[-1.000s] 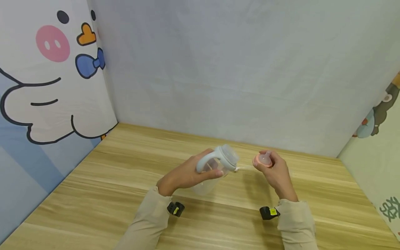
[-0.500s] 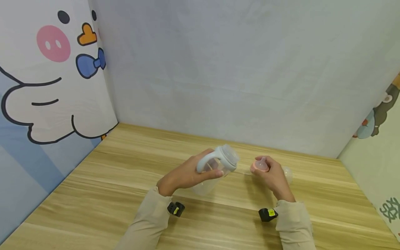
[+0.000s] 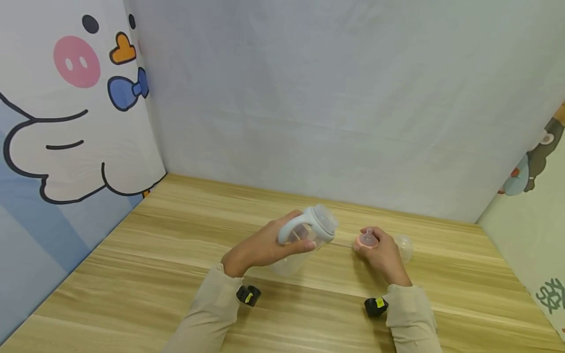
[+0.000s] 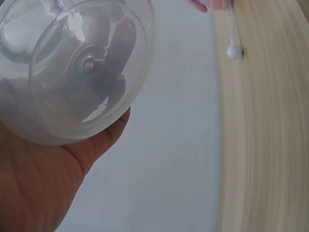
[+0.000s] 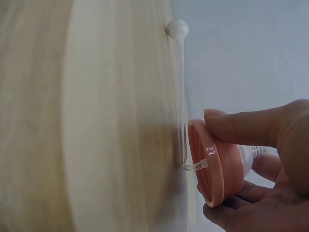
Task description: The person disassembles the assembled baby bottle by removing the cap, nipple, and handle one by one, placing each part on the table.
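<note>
Bottle [image 3: 322, 224] left of nipple [image 3: 368, 239]; seemingly a cap [image 3: 405, 248] farther right.

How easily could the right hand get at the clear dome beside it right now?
Probably yes, once freed: the clear dome sits just beside the right hand with nothing visible between them, but that hand is holding the pink-collared nipple.

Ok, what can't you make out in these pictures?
Head view: the left side of the clear dome, behind the right grip.
Head view: the ball end of the straw, behind the bottle or too faint.
Left wrist view: part of the bottle, cut off by the left edge.
Right wrist view: part of the pink-ringed teat, behind that grip.
</note>
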A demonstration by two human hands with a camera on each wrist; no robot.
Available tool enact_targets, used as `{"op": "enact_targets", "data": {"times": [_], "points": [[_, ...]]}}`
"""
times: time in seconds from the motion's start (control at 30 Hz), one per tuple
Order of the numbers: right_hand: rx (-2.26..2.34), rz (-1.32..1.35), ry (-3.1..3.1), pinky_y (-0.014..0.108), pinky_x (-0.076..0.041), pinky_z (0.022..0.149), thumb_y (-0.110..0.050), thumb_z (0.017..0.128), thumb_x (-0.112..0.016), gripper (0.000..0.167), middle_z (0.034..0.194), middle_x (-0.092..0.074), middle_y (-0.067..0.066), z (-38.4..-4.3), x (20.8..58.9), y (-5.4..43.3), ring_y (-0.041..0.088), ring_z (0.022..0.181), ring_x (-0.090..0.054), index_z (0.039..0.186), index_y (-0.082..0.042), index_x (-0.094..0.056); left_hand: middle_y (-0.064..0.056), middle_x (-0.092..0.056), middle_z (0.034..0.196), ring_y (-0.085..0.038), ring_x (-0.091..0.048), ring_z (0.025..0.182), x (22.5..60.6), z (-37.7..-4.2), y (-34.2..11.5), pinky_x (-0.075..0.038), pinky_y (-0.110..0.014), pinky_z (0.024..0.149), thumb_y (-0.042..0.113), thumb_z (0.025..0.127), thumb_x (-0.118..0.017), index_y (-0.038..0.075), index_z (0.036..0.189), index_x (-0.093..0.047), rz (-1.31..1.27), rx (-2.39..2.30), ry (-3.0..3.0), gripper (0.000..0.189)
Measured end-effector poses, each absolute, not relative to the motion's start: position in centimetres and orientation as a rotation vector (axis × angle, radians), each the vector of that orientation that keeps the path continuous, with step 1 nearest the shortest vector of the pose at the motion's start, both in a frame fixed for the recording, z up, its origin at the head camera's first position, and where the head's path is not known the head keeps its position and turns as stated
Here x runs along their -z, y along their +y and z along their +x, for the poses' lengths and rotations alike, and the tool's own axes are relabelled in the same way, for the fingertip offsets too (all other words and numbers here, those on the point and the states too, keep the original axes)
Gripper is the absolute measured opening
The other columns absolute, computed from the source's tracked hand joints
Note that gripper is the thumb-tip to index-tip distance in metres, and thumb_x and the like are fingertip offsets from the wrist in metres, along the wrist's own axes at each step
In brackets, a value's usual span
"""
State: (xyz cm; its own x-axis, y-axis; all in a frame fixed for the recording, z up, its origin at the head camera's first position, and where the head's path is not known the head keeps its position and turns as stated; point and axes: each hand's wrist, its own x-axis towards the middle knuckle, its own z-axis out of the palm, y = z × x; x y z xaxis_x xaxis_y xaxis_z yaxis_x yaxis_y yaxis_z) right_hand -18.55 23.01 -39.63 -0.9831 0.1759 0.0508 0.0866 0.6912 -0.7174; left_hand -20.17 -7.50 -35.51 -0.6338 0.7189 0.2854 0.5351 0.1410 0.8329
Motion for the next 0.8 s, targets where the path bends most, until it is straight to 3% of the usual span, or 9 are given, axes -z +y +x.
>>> {"op": "enact_targets", "data": {"times": [0.8], "points": [[-1.259, -0.284, -2.770, 0.058, -0.040, 0.112, -0.015, 0.094, -0.065, 0.060, 0.154, -0.038, 0.032, -19.7, 40.4, 24.2, 0.048, 0.138, -0.042, 0.147, -0.001, -0.041, -0.004, -0.067, 0.110, -0.015, -0.066, 0.095, 35.6, -20.8, -6.9, -0.058, -0.031, 0.078, 0.053, 0.097, -0.062, 0.026, 0.140, -0.048, 1.236, -1.517, 2.235, 0.052]]}}
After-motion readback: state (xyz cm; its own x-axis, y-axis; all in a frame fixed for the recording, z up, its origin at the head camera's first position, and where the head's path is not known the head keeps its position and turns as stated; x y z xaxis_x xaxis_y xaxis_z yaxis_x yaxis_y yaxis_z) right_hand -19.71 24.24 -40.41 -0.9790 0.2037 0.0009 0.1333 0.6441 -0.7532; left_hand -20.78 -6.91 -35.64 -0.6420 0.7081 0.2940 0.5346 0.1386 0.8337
